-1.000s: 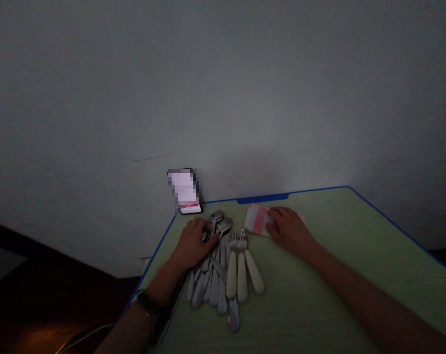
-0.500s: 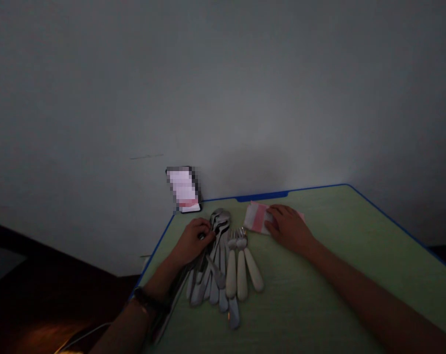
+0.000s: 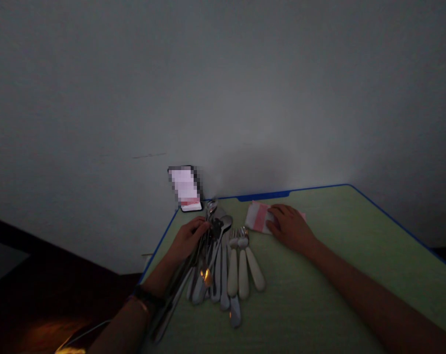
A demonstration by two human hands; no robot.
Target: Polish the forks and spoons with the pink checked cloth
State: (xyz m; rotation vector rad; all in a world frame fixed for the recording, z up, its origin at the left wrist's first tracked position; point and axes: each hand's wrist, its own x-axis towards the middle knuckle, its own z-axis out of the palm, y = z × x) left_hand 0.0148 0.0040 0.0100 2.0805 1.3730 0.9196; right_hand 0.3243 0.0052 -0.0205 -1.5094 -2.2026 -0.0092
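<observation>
- Curling over a bundle of metal spoons, the left hand has its grip closed round the stems just below the bowls; the fingers wrap over the top, and the dim light hides how many pieces they hold.
- That bundle sits at the left side of the green counter; its bowls point toward the wall, and its handles run back toward the person, with a few reaching the near-left edge beside the wrist; one bowl stands higher than the rest, close to the phone.
- On the right, the right hand lies palm down with an open, flat grip; its fingers rest on a pink-and-white napkin and clasp nothing.
- The napkin lies folded near the counter's far blue-trimmed edge, just right of the fork heads.
- Between the two hands, cream-handled forks lie flat with tines toward the wall; they sit just beside the bundle's right flank.
- A phone leans against the wall at the far-left corner, its screen lit and blurred.
- A dark wristband circles the left wrist.
</observation>
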